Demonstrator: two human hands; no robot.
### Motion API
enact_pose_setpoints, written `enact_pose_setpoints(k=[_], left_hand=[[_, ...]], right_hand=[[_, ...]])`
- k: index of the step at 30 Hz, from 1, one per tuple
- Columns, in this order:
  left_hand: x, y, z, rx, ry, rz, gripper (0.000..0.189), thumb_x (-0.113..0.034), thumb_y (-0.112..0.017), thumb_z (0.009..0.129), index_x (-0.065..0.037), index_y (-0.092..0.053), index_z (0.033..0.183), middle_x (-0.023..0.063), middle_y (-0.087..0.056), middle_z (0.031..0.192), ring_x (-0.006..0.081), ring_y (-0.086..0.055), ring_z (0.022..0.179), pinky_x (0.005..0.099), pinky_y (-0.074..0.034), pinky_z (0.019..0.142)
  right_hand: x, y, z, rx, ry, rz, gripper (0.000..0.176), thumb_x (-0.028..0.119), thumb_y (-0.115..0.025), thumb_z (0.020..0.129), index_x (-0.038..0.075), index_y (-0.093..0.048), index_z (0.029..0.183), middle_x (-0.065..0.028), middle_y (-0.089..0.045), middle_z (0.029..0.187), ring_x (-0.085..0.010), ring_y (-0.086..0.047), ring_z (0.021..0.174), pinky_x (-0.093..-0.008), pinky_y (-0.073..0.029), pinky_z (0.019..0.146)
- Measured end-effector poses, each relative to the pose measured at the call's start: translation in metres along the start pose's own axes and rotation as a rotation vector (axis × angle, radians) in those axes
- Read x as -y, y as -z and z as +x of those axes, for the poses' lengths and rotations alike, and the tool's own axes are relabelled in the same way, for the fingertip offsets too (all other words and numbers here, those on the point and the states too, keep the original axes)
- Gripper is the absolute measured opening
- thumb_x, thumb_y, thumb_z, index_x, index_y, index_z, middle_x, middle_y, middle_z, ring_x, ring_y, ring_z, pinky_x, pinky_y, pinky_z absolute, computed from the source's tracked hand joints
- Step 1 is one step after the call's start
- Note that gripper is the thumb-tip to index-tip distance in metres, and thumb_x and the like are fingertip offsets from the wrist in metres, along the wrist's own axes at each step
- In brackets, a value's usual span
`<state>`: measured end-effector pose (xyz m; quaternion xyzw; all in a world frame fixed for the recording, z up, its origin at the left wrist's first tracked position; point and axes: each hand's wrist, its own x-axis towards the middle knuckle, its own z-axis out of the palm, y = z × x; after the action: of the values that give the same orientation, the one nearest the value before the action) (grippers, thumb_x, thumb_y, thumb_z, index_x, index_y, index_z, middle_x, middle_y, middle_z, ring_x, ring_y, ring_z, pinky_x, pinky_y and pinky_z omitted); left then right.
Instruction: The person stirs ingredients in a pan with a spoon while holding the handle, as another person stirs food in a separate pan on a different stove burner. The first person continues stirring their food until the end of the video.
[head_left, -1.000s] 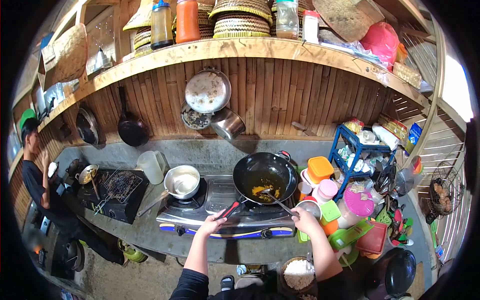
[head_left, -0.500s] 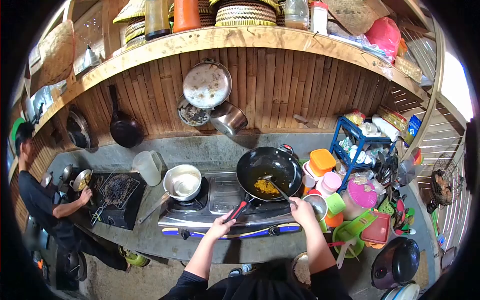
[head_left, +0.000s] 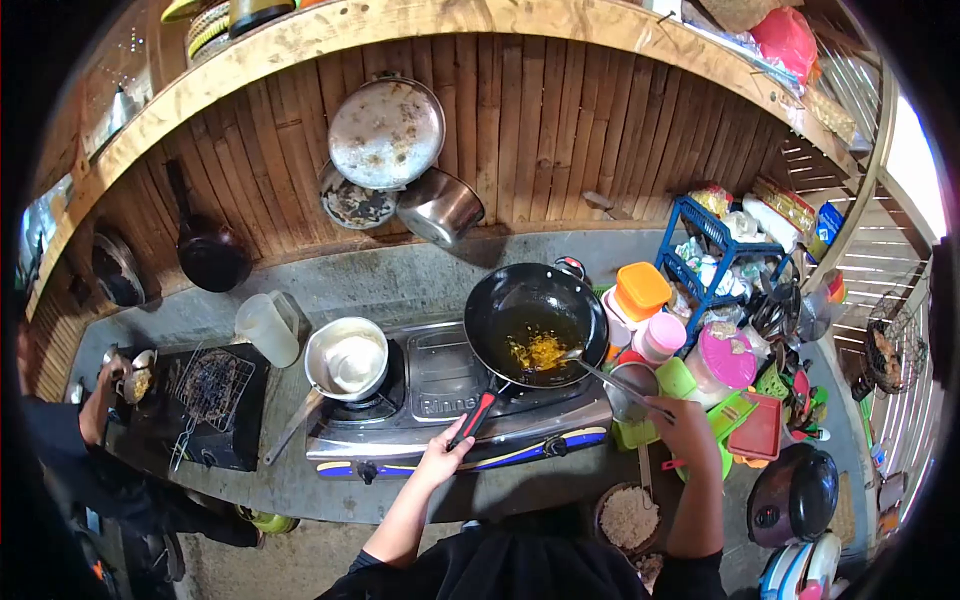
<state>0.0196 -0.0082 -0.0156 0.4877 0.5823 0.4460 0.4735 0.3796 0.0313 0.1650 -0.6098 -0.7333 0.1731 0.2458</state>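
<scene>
A black wok (head_left: 510, 300) rests on the right burner of the gas stove (head_left: 440, 435), with orange-yellow paste (head_left: 541, 350) spread in oil at its bottom. My left hand (head_left: 443, 455) is wrapped round the red and black wok handle (head_left: 473, 418). Closed on the end of a metal ladle (head_left: 622, 385), my right hand (head_left: 684, 432) is to the right of the wok. The ladle's head lies at the right edge of the paste. On the left burner stands a silver pot (head_left: 347, 362) with a long wooden handle.
Another person (head_left: 60, 440) stands at far left, a hand near a small pan. A charred grill rack (head_left: 212, 388) and a plastic jug (head_left: 268, 330) are left of the pot. Containers, a blue rack (head_left: 705, 265) and a rice cooker (head_left: 792, 505) crowd the right.
My right hand has moved right, and the ladle has shifted right within the wok. The paste is more scattered. The view has tilted down, and the other person's hand has moved.
</scene>
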Motion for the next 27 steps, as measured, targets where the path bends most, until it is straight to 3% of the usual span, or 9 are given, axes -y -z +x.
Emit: enact_pose_setpoints(k=[1, 4, 14, 18, 20, 21, 23, 27], left_hand=[[0.001, 0.0, 0.001, 0.003, -0.021, -0.013, 0.05, -0.012, -0.059, 0.086, -0.007, -0.042, 0.133, 0.0104, -0.053, 0.125, 0.0133, -0.048, 0.111, 0.0244, -0.033, 0.097], [-0.01, 0.001, -0.002, 0.024, 0.04, -0.056, 0.05, -0.011, -0.059, 0.086, -0.006, -0.042, 0.133, 0.0122, -0.053, 0.126, 0.0151, -0.044, 0.118, 0.0254, -0.029, 0.101], [-0.006, 0.005, 0.002, 0.032, 0.017, -0.041, 0.05, -0.012, -0.059, 0.086, -0.004, -0.042, 0.133, 0.0139, -0.051, 0.128, 0.017, -0.044, 0.12, 0.0265, -0.029, 0.101], [-0.006, 0.005, 0.001, 0.039, 0.013, -0.02, 0.05, -0.013, -0.06, 0.086, -0.005, -0.042, 0.133, 0.0141, -0.051, 0.128, 0.0178, -0.044, 0.12, 0.0271, -0.029, 0.102], [-0.008, 0.007, 0.001, 0.034, 0.022, -0.02, 0.05, -0.013, -0.06, 0.086, -0.005, -0.042, 0.133, 0.0141, -0.051, 0.128, 0.0179, -0.044, 0.121, 0.0271, -0.029, 0.102], [-0.008, 0.007, 0.001, 0.035, 0.024, -0.017, 0.05, -0.013, -0.06, 0.086, -0.005, -0.042, 0.133, 0.0142, -0.051, 0.128, 0.0181, -0.044, 0.121, 0.0273, -0.029, 0.102], [-0.008, 0.007, 0.002, 0.04, 0.026, -0.015, 0.05, -0.013, -0.06, 0.086, -0.005, -0.043, 0.132, 0.0143, -0.051, 0.128, 0.0184, -0.043, 0.121, 0.0275, -0.029, 0.102], [-0.004, 0.008, 0.005, 0.04, 0.005, -0.026, 0.05, -0.012, -0.059, 0.086, -0.005, -0.042, 0.133, 0.0151, -0.051, 0.129, 0.0187, -0.043, 0.122, 0.0282, -0.029, 0.103]], right_hand=[[-0.001, 0.004, -0.002, 0.001, 0.003, -0.026, 0.024, 0.01, -0.062, 0.077, 0.004, -0.066, 0.1, -0.0191, -0.065, 0.086, -0.0317, -0.065, 0.078, -0.0356, -0.049, 0.07], [0.003, 0.008, -0.004, 0.047, -0.061, -0.072, 0.023, 0.01, -0.061, 0.078, 0.005, -0.066, 0.1, -0.0185, -0.066, 0.087, -0.0321, -0.065, 0.079, -0.0359, -0.049, 0.071], [-0.026, -0.074, 0.009, -0.053, -0.016, 0.093, 0.024, 0.009, -0.061, 0.08, 0.004, -0.064, 0.103, -0.018, -0.065, 0.092, -0.0329, -0.064, 0.084, -0.0368, -0.049, 0.074], [-0.028, -0.105, 0.02, -0.102, -0.062, 0.25, 0.025, 0.009, -0.06, 0.082, 0.003, -0.062, 0.105, -0.0167, -0.066, 0.089, -0.0245, -0.065, 0.082, -0.0329, -0.048, 0.073], [-0.014, -0.104, 0.031, -0.057, -0.185, 0.192, 0.026, 0.009, -0.061, 0.081, 0.004, -0.062, 0.106, -0.0203, -0.064, 0.089, -0.0343, -0.063, 0.085, -0.0358, -0.049, 0.073], [-0.016, -0.106, 0.036, -0.055, -0.185, 0.194, 0.026, 0.009, -0.061, 0.081, 0.004, -0.062, 0.106, -0.0203, -0.064, 0.089, -0.0343, -0.063, 0.085, -0.0358, -0.049, 0.073], [-0.023, -0.112, 0.05, -0.152, -0.003, 0.274, 0.025, 0.009, -0.06, 0.081, 0.004, -0.063, 0.105, -0.0205, -0.064, 0.089, -0.0347, -0.063, 0.084, -0.0367, -0.049, 0.073], [-0.022, -0.112, 0.071, -0.204, 0.089, 0.255, 0.024, 0.01, -0.059, 0.081, 0.006, -0.063, 0.105, -0.0207, -0.064, 0.089, -0.0358, -0.062, 0.084, -0.0385, -0.049, 0.073]])
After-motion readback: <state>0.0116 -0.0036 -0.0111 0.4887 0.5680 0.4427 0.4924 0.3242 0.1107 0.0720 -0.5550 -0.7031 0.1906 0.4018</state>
